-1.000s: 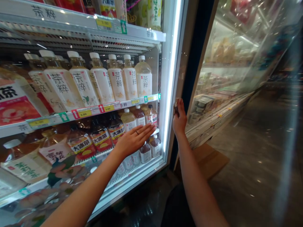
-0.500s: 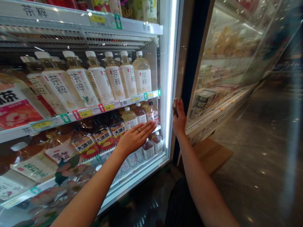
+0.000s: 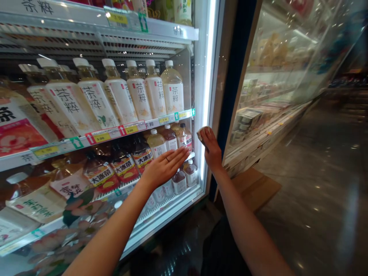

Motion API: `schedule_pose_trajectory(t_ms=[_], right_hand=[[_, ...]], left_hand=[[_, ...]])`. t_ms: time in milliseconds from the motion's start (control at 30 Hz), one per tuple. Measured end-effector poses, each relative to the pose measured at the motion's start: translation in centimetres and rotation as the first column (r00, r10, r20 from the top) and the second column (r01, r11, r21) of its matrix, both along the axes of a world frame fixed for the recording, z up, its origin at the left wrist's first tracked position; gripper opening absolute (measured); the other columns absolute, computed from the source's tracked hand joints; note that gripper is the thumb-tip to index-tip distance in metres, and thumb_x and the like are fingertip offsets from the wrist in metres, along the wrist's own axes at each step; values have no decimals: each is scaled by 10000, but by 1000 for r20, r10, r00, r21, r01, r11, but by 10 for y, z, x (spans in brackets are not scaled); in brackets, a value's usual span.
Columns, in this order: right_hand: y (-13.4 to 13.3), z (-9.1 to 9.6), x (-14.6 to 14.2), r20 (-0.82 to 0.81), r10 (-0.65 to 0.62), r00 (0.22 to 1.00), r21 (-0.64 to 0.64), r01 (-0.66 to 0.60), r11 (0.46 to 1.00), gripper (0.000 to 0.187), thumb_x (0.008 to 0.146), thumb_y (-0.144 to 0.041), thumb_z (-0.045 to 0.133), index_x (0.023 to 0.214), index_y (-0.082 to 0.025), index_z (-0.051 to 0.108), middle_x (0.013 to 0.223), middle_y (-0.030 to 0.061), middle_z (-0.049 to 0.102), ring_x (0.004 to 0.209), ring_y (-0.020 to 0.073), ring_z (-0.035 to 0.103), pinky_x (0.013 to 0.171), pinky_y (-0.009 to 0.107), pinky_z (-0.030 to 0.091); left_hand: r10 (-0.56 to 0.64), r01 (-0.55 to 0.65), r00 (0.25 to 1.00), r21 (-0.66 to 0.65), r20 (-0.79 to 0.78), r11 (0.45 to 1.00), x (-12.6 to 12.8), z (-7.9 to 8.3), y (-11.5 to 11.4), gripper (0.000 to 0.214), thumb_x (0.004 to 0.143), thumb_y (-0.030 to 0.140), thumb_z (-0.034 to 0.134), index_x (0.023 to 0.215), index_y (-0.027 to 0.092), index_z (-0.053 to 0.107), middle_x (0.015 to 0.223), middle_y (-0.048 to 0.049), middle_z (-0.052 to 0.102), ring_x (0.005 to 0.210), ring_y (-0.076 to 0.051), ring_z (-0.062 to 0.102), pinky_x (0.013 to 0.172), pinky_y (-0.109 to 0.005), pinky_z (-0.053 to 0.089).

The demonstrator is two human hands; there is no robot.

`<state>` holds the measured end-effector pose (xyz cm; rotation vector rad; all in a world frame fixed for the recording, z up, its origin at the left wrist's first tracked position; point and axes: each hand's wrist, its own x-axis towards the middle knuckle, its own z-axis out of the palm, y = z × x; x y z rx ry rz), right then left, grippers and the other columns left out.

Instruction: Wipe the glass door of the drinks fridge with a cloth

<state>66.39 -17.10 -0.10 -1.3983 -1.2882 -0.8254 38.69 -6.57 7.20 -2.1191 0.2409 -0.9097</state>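
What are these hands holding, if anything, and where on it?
The right hand pinches a small pale crumpled cloth or tissue at its near end, under the fingertips; the left hand is open, holding nothing.

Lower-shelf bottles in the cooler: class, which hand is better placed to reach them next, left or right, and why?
Left, probably: the left hand is open and empty, right in front of the lower-shelf bottles. The right hand is pinching a small pale item beside the cooler door frame, farther off.
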Motion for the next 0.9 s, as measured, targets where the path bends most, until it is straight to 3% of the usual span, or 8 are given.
schedule_pose_trajectory(t_ms=[300,567,800,900], right_hand=[[11,2,21,-274,-70,959,81,96,992,746,1055,-115,367,1745,-397,334,1826,-62,335,1702,146,264,1403,468,245],[8,6,-18,-127,-18,992,12,20,1000,757,1033,-71,334,1704,-406,432,1755,-69,468,1691,145,292,1400,467,292],[8,0,2,-280,-46,959,97,76,992,674,1080,-163,366,1718,-375,411,1789,-33,416,1686,168,321,1398,500,258],[11,-2,-5,-243,-37,969,117,68,991,710,1068,-124,348,1719,-402,400,1783,-44,428,1689,162,310,1402,489,252]], left_hand=[[-17,17,1000,-8,-15,1000,0,0,1,542,1089,81,482,1630,80,515,1705,-87,515,1591,-190,493,1347,-328,394],[-1,0,999,-30,-36,1000,-1,-1,1,574,1096,92,473,1669,90,456,1727,-80,474,1637,-176,410,1359,-322,378],[0,0,999,-6,-33,1000,-1,-1,1,558,1098,87,463,1656,85,474,1724,-85,478,1625,-176,434,1352,-323,386],[-5,5,1000,-12,-27,1000,0,-2,2,564,1098,92,468,1661,69,460,1729,-95,471,1618,-185,448,1350,-328,392]])
